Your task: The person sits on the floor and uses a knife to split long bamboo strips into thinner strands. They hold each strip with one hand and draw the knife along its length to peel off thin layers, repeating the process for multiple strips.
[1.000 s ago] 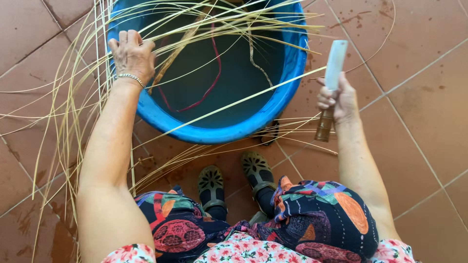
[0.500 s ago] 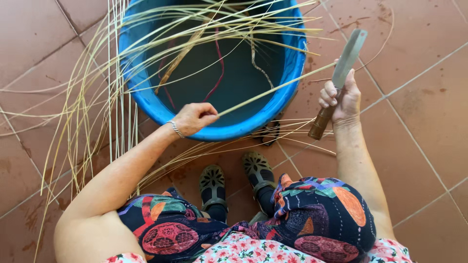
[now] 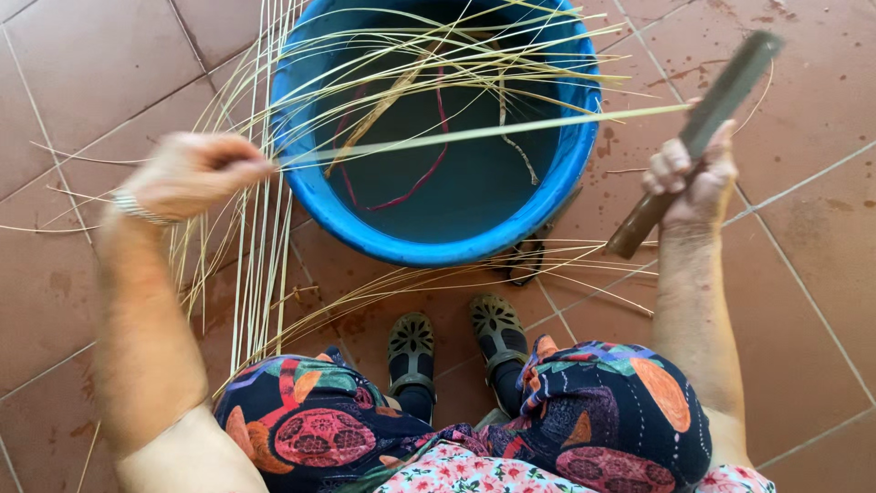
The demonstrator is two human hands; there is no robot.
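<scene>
Hands were both busy over the blue tub (image 3: 584,164): the left hand (image 3: 196,173) pinched the near end of one long pale strip (image 3: 474,132), which stretched taut across the tub's mouth, while the right hand (image 3: 693,178) was wrapped tight round the wooden handle of a flat-bladed knife (image 3: 703,119), blade tilted up beyond the tub's right rim. I judged the strip needed steady tension and the blade a shallow angle to work it cleanly. More loose strips (image 3: 246,274) fanned over the tub and down its left side onto the tiled floor (image 3: 91,82); the person's sandalled feet (image 3: 456,342) sat just below the tub, crowding the space.
</scene>
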